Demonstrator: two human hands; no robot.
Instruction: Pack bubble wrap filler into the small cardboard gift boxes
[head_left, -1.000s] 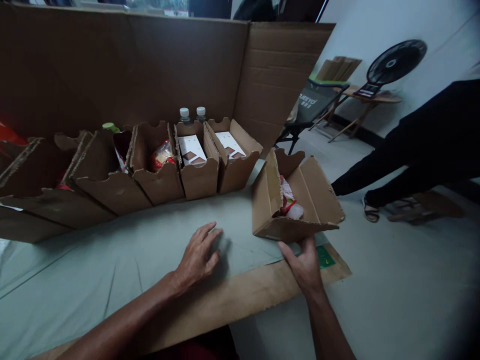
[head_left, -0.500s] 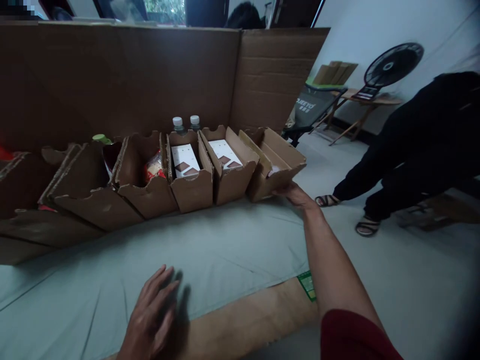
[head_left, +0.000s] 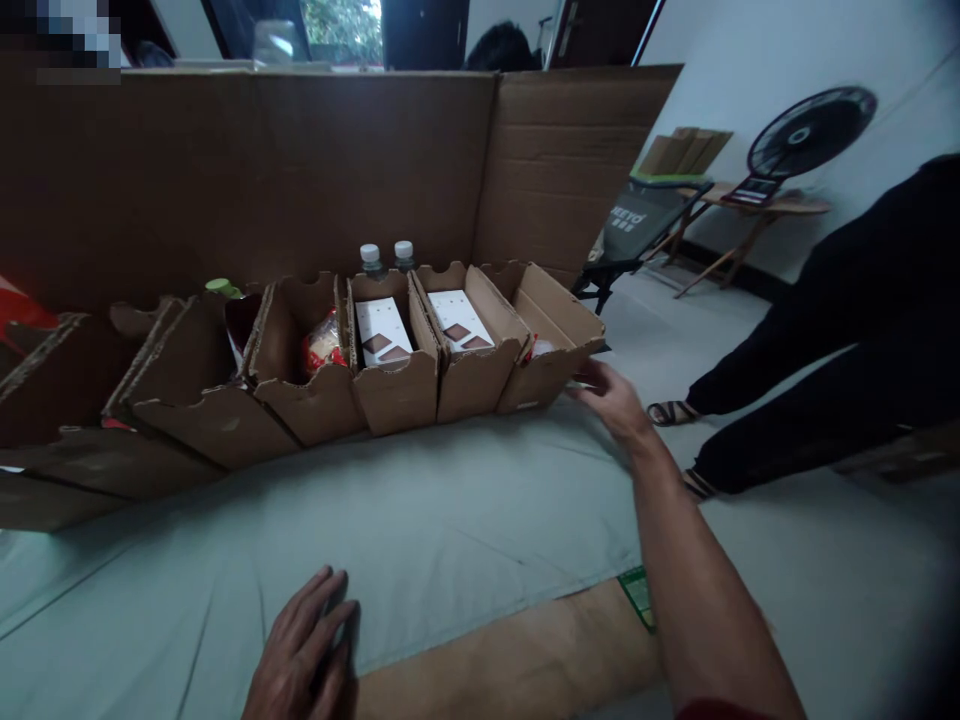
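By right hand (head_left: 616, 402): open-topped brown cardboard box (head_left: 541, 384)

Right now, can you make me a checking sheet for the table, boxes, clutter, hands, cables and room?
Surface: pale green cloth, creased, over a brown board.
Boxes: open cardboard boxes in a row; two show white packs.
Clutter: two white-capped bottles behind the boxes.
Left hand: at the cloth, nothing seen in it.
Right hand: by the end box, near its right corner; touch unclear.
Cables: nothing seen for certain.
Surroundings: fan, chair, person in dark trousers.
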